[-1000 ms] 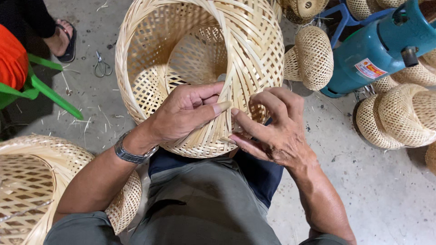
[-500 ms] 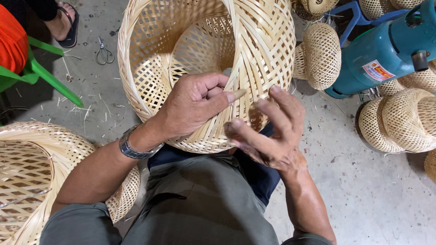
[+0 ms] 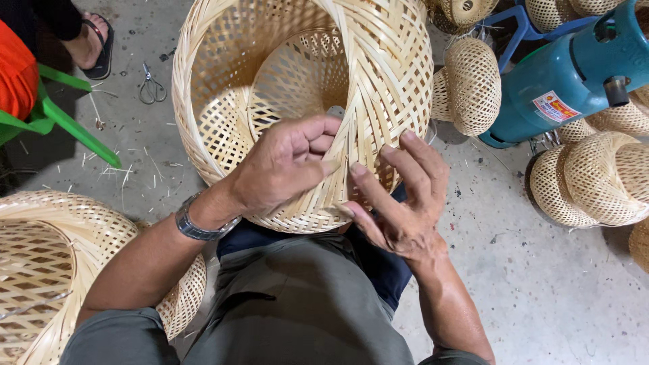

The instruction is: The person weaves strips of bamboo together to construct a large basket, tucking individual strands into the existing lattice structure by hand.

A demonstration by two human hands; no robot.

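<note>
Left hand (image 3: pixel 284 165) now pinches a bamboo strip on the woven bamboo lampshade (image 3: pixel 304 101), which rests on the lap. Right hand (image 3: pixel 399 199), just beside that pinch, has lifted off, fingers spread, holding nothing: regripping.

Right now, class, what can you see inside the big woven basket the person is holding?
Inside the woven basket the open lattice of its far wall shows, with grey floor through the gaps. The left hand covers part of the rim; a small grey object behind its fingers is mostly hidden.

bright, even overhead light, soft shadows (edges slightly bowed), sharp focus
</note>
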